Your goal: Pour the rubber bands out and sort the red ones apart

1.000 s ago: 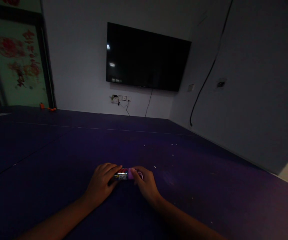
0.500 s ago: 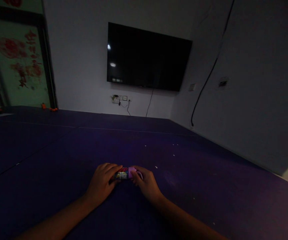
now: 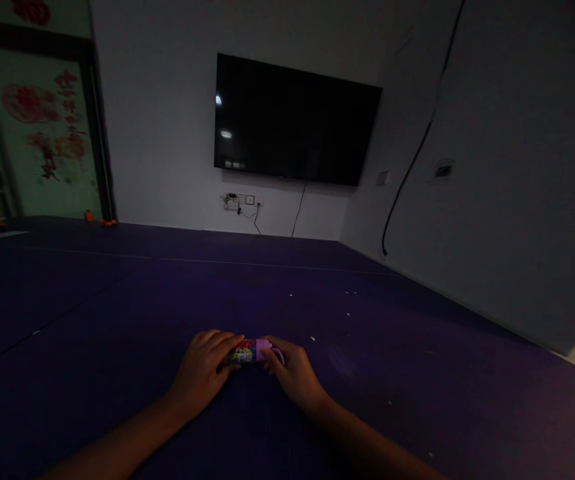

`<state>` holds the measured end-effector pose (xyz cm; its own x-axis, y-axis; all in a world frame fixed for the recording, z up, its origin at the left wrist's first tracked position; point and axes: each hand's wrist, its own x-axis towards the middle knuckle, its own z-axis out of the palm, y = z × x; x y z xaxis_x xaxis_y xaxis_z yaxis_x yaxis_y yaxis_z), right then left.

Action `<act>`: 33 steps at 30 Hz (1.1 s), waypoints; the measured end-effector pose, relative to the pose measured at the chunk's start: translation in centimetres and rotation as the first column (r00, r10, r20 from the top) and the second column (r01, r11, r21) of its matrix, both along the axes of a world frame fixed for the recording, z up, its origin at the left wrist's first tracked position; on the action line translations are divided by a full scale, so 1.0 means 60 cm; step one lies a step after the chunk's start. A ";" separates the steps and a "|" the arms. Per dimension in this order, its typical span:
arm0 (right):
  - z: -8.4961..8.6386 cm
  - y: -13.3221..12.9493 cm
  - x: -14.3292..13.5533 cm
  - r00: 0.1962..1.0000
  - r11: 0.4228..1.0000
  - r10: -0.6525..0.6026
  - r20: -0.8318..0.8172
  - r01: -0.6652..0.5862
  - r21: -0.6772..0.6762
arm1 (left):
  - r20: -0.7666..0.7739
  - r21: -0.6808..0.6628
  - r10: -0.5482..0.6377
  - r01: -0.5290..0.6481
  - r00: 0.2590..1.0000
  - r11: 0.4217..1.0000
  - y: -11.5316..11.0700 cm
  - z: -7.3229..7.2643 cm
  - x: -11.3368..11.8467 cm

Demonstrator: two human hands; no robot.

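A small cylindrical bottle with a colourful printed label lies on its side between my hands, just over the dark purple floor. Its pink cap points right and carries a pale loop. Around the label end, my left hand is closed, thumb below and fingers on top. My right hand pinches the cap between thumb and fingers. The bottle's left end is hidden by my left fingers. I cannot tell whether it touches the floor.
Small white scraps are scattered on the purple floor. A television hangs on the far wall, above sockets and cables. At left stand a glass door with red characters and small orange objects.
The whole view has shifted slightly, so everything sits a little lower in the picture. Both hands keep their grip on the bottle and its cap.
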<state>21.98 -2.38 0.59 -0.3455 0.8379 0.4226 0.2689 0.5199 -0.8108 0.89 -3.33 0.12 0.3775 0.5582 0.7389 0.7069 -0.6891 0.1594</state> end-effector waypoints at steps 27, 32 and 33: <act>-0.013 0.000 0.002 0.990 0.998 0.002 -0.141 0.007 0.062 | 0.038 -0.003 0.032 -0.032 0.999 0.999 0.001 -0.002 0.002; -0.016 0.001 -0.002 0.986 1.000 0.002 -0.170 -0.002 -0.002 | 0.008 0.018 -0.011 0.011 1.000 1.000 0.002 -0.005 0.001; -0.018 0.001 -0.002 0.986 0.999 0.022 -0.167 -0.027 -0.030 | 0.003 0.020 -0.011 0.011 1.000 1.000 0.002 -0.005 0.001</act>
<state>21.85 -2.30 -0.47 -0.2931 0.8442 0.4488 0.1166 0.4975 -0.8596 0.93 -3.23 -0.19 0.3813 0.5389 0.7511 0.6985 -0.7002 0.1478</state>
